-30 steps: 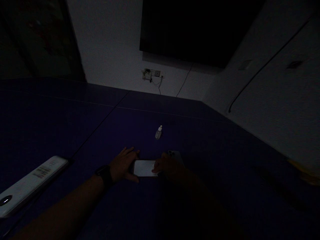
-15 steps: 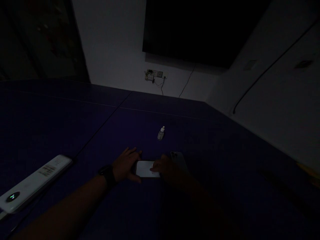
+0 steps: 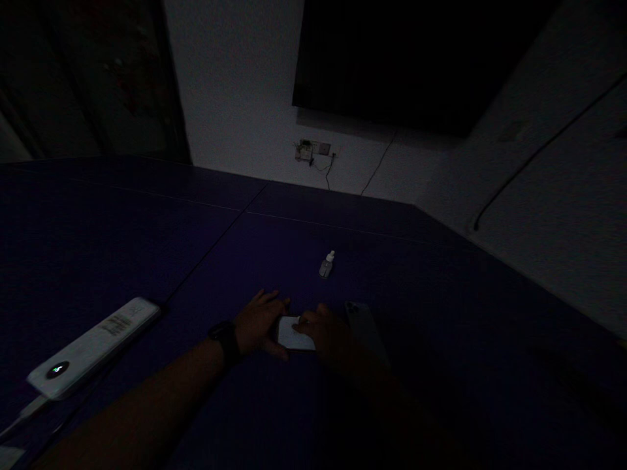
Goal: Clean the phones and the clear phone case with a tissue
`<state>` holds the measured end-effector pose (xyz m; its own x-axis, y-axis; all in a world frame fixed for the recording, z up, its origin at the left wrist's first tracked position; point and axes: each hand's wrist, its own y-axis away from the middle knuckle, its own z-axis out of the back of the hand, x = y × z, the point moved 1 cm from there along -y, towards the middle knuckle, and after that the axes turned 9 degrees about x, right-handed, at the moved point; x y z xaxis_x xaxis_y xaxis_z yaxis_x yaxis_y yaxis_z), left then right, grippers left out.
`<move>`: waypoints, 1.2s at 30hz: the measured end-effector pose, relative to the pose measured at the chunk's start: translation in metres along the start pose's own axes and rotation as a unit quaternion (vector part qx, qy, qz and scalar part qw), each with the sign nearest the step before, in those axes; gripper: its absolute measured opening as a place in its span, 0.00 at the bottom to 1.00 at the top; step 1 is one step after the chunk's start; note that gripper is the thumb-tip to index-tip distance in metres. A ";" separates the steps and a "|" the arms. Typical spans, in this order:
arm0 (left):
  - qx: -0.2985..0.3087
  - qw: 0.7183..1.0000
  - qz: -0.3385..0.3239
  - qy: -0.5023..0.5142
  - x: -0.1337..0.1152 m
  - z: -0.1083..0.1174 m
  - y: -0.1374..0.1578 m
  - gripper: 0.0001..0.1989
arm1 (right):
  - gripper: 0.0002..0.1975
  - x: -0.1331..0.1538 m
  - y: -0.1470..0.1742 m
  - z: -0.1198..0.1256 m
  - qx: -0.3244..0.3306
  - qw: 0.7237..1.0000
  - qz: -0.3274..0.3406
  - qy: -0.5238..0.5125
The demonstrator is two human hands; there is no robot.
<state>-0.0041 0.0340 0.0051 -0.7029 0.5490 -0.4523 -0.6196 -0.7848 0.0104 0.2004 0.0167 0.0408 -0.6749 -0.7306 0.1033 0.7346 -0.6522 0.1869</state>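
Observation:
A phone (image 3: 292, 335) with a pale, bright face lies flat on the dark blue surface. My left hand (image 3: 262, 325), with a black watch (image 3: 225, 341) on its wrist, holds the phone's left end, thumb along the near edge and fingers on the far side. Over the right part of the phone, my right hand (image 3: 324, 331) is closed, its fingertips pinched against the face. A small whitish bit shows at those fingertips, too dim to name. A second phone (image 3: 365, 324) lies back up beside my right hand, partly hidden by the arm.
A small clear bottle (image 3: 326, 266) with a white cap lies beyond my hands. At left rests a long white device (image 3: 95, 346) with a lit display and a cable (image 3: 32, 410). A dark screen (image 3: 416, 59) hangs on the wall above sockets (image 3: 316, 150).
The whole view has shifted, so things sit further right. My right hand stays closed on the phone's face and my left still holds its end.

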 end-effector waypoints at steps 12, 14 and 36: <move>0.007 1.000 0.010 -0.001 0.000 0.000 0.000 0.43 | 0.20 -0.012 0.006 -0.004 -0.013 0.999 -0.032 -0.005; 0.004 1.000 0.009 -0.004 0.000 0.000 0.000 0.45 | 0.19 -0.008 0.005 -0.006 -0.019 1.000 -0.012 -0.017; 0.003 1.000 0.003 -0.006 0.000 0.000 -0.001 0.47 | 0.14 0.008 -0.009 -0.006 -0.021 0.995 0.085 -0.049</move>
<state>-0.0034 0.0342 0.0048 -0.7109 0.5474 -0.4415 -0.6172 -0.7865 0.0187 0.1883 0.0155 0.0345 -0.5432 -0.8087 0.2256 0.8392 -0.5310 0.1172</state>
